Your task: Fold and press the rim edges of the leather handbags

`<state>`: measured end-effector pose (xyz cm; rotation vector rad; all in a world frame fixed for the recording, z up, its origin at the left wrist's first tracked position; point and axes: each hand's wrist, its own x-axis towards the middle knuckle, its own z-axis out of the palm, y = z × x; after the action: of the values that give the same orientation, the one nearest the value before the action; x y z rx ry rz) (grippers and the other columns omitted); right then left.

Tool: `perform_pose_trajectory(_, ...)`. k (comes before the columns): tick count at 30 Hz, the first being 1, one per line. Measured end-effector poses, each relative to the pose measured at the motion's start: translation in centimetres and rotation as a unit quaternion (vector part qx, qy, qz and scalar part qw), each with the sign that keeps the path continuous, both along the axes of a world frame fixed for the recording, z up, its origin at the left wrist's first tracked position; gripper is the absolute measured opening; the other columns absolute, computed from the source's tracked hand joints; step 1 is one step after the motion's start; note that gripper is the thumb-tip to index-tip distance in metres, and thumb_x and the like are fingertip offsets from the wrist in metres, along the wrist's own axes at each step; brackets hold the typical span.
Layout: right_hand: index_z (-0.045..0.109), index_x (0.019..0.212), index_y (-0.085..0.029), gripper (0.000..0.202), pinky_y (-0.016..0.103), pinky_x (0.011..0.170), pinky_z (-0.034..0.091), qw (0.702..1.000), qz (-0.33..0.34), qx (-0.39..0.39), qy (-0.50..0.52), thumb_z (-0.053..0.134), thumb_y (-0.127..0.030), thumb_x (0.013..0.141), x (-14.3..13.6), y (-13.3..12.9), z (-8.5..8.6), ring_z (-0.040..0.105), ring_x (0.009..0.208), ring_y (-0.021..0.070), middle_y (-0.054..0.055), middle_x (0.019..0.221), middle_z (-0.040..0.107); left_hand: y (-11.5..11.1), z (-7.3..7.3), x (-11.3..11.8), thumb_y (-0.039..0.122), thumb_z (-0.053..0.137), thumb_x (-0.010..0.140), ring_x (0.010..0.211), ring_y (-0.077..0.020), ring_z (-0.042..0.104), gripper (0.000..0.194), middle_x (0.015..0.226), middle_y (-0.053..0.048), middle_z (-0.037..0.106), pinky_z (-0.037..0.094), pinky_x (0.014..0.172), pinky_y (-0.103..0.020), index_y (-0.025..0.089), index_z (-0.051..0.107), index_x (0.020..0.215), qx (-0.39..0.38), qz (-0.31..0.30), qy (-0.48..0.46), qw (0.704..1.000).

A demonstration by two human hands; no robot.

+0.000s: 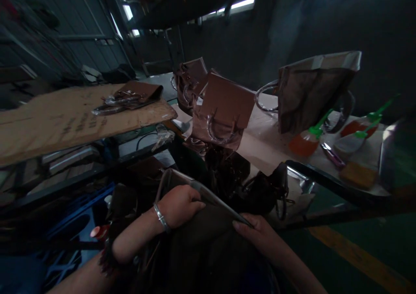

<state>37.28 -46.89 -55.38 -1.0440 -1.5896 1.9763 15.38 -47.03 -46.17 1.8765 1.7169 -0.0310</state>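
A dark handbag (pixel 208 237) stands close to my body with its mouth turned up and its pale-edged rim showing. My left hand (pixel 180 205), with a silver bangle at the wrist, is closed over the rim on the left, fingers reaching over the edge. On the right of the same rim, my right hand (pixel 255 229) pinches the edge between thumb and fingers. The bag's lower part is lost in shadow. Just beyond it, more dark bags (pixel 227 168) lie in a heap under the table edge.
A brown handbag (pixel 224 107) with plastic-wrapped handles sits on the table ahead, and a larger one (pixel 312 90) stands at right. Near it are green-capped squeeze bottles (pixel 303 143) and a sponge (pixel 357 174). At left, cardboard (pixel 42 120) carries a bag (pixel 138 93) above a blue crate (pixel 78 229).
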Motion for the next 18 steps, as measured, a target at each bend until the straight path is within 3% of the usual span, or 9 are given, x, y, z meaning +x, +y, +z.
perform_pose_trajectory(5,0.054,0.078,-0.014,0.033,0.023,0.055,0.037,1.0,0.021,-0.003,0.009,0.046,-0.046,0.077,0.06,-0.15,0.53,0.048,0.062,0.0127,0.0,0.068,0.053,0.07,-0.45,-0.08,0.031,0.046,0.073,0.057,-0.0133,0.051,0.024,0.054,0.0,0.055,0.032,0.05,-0.021,0.017,0.057,0.056,0.011,-0.006,0.043,0.999)
perform_pose_trajectory(10,0.053,0.074,-0.014,0.035,0.022,0.056,0.036,0.997,0.027,0.057,-0.042,0.041,-0.046,0.08,0.02,-0.34,0.84,0.046,0.064,0.0126,0.0,0.068,0.051,0.16,-0.54,0.08,0.031,0.046,0.073,0.059,-0.015,0.053,0.023,0.058,-0.001,0.058,0.034,0.052,-0.023,0.018,0.06,0.06,0.019,-0.017,0.076,0.997)
perform_pose_trajectory(13,0.051,0.072,-0.014,0.034,0.021,0.053,0.034,0.997,0.029,0.053,-0.041,0.041,-0.045,0.08,0.09,-0.38,0.81,0.043,0.061,0.0109,-0.002,0.065,0.048,0.14,-0.66,0.17,0.031,0.046,0.073,0.058,-0.0155,0.053,0.023,0.058,-0.001,0.057,0.033,0.052,-0.023,0.019,0.06,0.059,0.024,-0.017,0.089,0.996)
perform_pose_trajectory(18,0.052,0.073,-0.014,0.035,0.022,0.057,0.036,0.997,0.029,0.06,-0.045,0.039,-0.046,0.081,0.19,-0.35,0.73,0.046,0.064,0.0128,0.0,0.07,0.051,-0.16,-0.28,0.24,0.033,0.047,0.074,0.06,-0.0154,0.054,0.023,0.059,-0.001,0.058,0.034,0.052,-0.023,0.019,0.06,0.061,0.034,-0.011,0.092,0.995)
